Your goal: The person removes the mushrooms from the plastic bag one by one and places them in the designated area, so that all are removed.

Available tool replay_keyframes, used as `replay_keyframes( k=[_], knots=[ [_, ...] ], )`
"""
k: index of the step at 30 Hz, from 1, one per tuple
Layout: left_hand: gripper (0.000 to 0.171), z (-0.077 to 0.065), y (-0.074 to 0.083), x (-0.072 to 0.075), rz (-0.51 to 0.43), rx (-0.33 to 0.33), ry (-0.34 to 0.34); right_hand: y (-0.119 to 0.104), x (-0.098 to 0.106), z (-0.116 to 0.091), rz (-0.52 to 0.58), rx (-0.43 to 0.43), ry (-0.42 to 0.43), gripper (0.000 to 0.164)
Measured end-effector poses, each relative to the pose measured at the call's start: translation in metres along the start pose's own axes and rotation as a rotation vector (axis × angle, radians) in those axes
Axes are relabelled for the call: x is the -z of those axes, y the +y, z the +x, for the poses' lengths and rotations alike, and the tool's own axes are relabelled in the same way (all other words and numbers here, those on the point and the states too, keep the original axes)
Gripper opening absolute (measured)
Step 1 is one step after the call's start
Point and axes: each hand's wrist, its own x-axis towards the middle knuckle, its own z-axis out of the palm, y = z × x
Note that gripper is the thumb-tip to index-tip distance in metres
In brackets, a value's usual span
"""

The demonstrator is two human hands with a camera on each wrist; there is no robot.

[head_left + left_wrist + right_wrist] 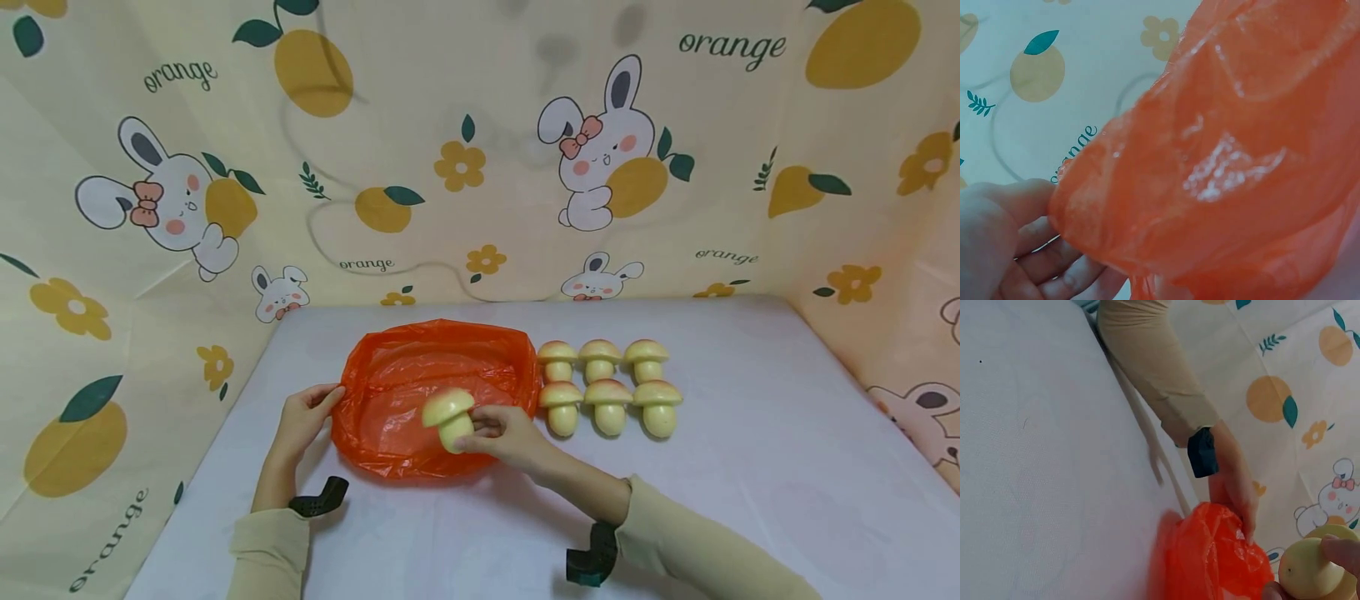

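Note:
A red plastic bag (442, 333) lies spread on the table with its mouth wide, its inner bottom showing. My left hand (303, 417) pinches the bag's left rim between thumb and fingers; the left wrist view shows the red film (1147, 187) running away from those fingertips. Over the bag's opening, my right hand (506, 437) holds a toy mushroom (450, 417) by its pale stem, cap tilted up and to the left. In the right wrist view the mushroom's stem end (1310, 569) faces the camera between thumb and fingers.
Just right of the bag, several more toy mushrooms (611, 396) stand in two rows on the white table (750, 467). A printed cloth (465, 92) with rabbits and oranges rises behind and at both sides. Black devices (592, 554) sit at both wrists.

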Motion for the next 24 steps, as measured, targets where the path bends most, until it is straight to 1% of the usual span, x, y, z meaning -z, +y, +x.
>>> replay_keyframes(
  k=[4, 10, 15, 20, 24],
  knots=[
    [0.049, 0.001, 0.0, 0.0, -0.002, 0.0, -0.004, -0.001, 0.005, -0.004, 0.014, -0.024, 0.007, 0.052],
    [0.049, 0.001, -0.002, 0.0, 0.0, 0.006, -0.004, -0.002, 0.012, -0.01, 0.059, -0.037, -0.026, 0.051],
    [0.049, 0.002, -0.003, 0.0, 0.006, -0.004, -0.005, -0.001, 0.017, -0.014, 0.057, -0.045, -0.014, 0.054],
    [0.05, 0.002, -0.003, 0.0, 0.009, -0.008, -0.007, -0.001, 0.021, -0.018, 0.059, -0.053, 0.005, 0.053],
    [0.05, 0.001, -0.002, 0.0, 0.008, -0.011, -0.006, 0.001, 0.024, -0.022, 0.048, -0.057, 0.0, 0.053]
  ],
)
